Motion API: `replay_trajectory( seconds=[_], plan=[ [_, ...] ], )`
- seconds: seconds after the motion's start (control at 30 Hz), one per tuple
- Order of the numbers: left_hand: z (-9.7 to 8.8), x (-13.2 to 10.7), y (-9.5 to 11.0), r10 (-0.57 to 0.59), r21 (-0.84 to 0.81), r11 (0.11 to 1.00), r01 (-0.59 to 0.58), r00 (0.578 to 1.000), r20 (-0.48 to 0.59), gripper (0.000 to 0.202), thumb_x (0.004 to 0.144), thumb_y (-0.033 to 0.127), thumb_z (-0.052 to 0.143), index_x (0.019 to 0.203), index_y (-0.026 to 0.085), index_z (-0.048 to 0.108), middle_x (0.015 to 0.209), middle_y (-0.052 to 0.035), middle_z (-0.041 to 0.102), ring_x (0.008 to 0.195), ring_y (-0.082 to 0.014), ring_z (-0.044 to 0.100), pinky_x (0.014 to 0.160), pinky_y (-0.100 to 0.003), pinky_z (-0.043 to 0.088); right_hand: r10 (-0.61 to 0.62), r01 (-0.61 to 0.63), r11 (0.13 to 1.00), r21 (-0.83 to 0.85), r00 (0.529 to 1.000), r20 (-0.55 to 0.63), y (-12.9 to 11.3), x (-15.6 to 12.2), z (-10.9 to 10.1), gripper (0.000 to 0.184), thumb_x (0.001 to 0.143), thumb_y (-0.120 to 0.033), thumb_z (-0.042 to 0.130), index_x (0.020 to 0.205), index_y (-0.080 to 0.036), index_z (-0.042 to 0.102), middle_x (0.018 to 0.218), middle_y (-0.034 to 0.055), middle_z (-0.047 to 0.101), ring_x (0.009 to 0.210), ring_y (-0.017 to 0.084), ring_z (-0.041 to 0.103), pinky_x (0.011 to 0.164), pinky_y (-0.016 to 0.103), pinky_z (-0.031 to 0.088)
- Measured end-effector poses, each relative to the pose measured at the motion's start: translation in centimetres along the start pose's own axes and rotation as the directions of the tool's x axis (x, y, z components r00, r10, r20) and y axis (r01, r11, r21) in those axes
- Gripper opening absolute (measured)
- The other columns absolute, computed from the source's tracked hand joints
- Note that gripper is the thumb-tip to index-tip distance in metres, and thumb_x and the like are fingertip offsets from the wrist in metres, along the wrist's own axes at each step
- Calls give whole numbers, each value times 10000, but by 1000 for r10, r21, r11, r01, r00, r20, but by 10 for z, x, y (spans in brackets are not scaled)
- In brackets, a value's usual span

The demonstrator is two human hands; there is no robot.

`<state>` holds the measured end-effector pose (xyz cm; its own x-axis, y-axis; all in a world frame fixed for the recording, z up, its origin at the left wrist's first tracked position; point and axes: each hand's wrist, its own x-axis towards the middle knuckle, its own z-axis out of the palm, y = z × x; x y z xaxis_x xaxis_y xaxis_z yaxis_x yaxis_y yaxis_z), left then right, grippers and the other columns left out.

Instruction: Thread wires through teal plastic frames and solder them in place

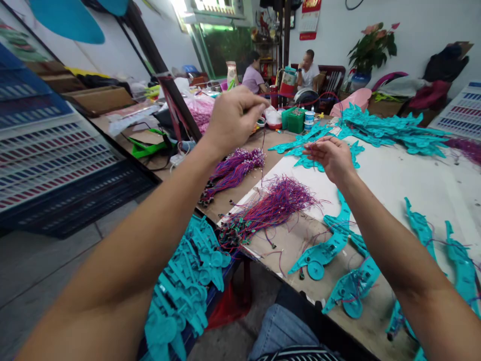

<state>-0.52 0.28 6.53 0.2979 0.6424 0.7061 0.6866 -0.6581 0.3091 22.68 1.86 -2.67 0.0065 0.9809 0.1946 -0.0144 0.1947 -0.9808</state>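
Seen from a head-worn camera, two bare forearms reach forward over a cluttered brown cardboard-covered work table (pixel 300 240). Nearest the viewer, a stack of flat teal plastic moulded parts (pixel 184 286) sits at the table's near left edge, and more loose teal plastic pieces (pixel 338 260) lie on the table beneath the right forearm. Just beyond, a bundle of thin red and purple wires with small connectors at their ends (pixel 268 208) fans out on the table between the two arms. A second, tighter bundle of purple wires (pixel 231 173) lies a little farther left.

The left hand (pixel 233 118) is raised above the table, its fingertips pinched narrowly together on a single thin wire (pixel 262 150) that hangs down from it. The right hand (pixel 330 156) hovers lower, fingers curled and pinched; it appears to hold a fine strand, though that is too small to be sure.

Farther back, a heap of teal plastic shapes (pixel 387 128) covers the table, beside a small green basket (pixel 293 120). At the far wall, two seated people (pixel 281 72) work near a potted plant (pixel 372 47).
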Motion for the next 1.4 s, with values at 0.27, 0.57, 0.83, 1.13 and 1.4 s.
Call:
replay_trajectory(
  seconds=[0.27, 0.57, 0.83, 1.13, 1.4],
  plan=[
    [-21, 16, 20, -234, -323, 915, 243, 970, 69, 144, 867, 147, 604, 891, 105, 739, 698, -2, 642, 635, -77, 532, 665, -248, 422, -93, 110, 989, -95, 981, 170, -8, 2, 15, 113, 684, -91, 558, 699, -188, 501, 923, 56, 715, 945, 171, 679, 852, 319, 522],
    [-38, 1, 18, -348, -367, 865, 342, 936, 52, 148, 888, 74, 587, 887, 84, 735, 674, 4, 625, 556, -40, 469, 641, -244, 394, 80, 48, 975, -219, 839, 537, 36, -11, 101, 188, 753, -203, 607, 935, -159, 630, 514, -98, 485, 425, 41, 359, 458, 201, 276],
    [-89, -40, -31, -474, -353, 842, 407, 872, -124, 131, 868, 147, 623, 881, 81, 735, 616, 14, 554, 537, -43, 438, 609, -246, 352, 140, 68, 911, -406, 876, 461, 58, 7, 85, 311, 791, -396, 645, 627, -131, 650, 459, -26, 546, 408, 62, 427, 438, 209, 309],
    [-70, -85, -97, -612, -426, 658, 620, 771, 177, 146, 770, 229, 664, 877, 159, 737, 685, -36, 614, 530, -88, 475, 511, -238, 382, -16, 240, 810, -535, 921, 388, 64, 34, 96, 252, 757, -339, 692, 580, -161, 677, 619, 21, 660, 630, 128, 590, 599, 240, 418],
    [-51, -99, -195, -798, -372, 557, 743, 603, 8, 276, 754, 101, 555, 1017, 115, 639, 660, -7, 639, 453, -62, 437, 429, -175, 311, 169, -59, 968, -242, 871, 462, 57, 85, 57, 392, 570, -488, 837, 735, -151, 724, 544, -7, 603, 524, 105, 552, 603, 276, 520]
  ],
)
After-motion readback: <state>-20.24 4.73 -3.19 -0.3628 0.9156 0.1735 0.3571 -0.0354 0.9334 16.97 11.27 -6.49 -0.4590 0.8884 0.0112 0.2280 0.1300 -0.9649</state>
